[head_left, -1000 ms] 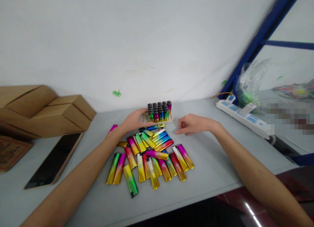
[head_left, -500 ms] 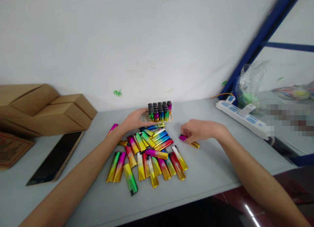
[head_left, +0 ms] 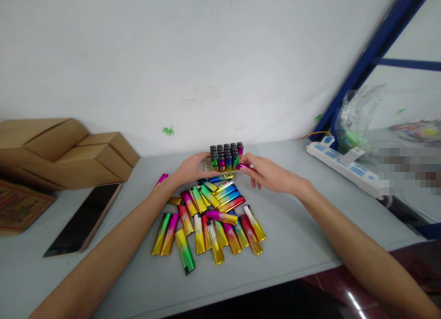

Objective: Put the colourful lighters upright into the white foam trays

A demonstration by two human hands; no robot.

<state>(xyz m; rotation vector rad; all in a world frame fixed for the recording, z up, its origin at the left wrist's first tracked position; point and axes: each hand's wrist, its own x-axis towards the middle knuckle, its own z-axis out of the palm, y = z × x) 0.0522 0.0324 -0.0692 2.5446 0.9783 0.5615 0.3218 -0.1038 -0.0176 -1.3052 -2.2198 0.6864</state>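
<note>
On grey table (head_left: 310, 245) against white wall (head_left: 172, 57), loose lighters (head_left: 210, 218).

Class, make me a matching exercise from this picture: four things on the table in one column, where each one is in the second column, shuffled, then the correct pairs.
Things
1. phone
2. power strip
3. cardboard boxes
4. loose lighters

Places
A. far right, by the blue frame
B. spread out in the middle of the table, between the arms
C. stacked against the wall, far left
D. lying flat, screen dark, just in front of the boxes

Pairs: 1-D, 2-A, 3-C, 4-B
</note>
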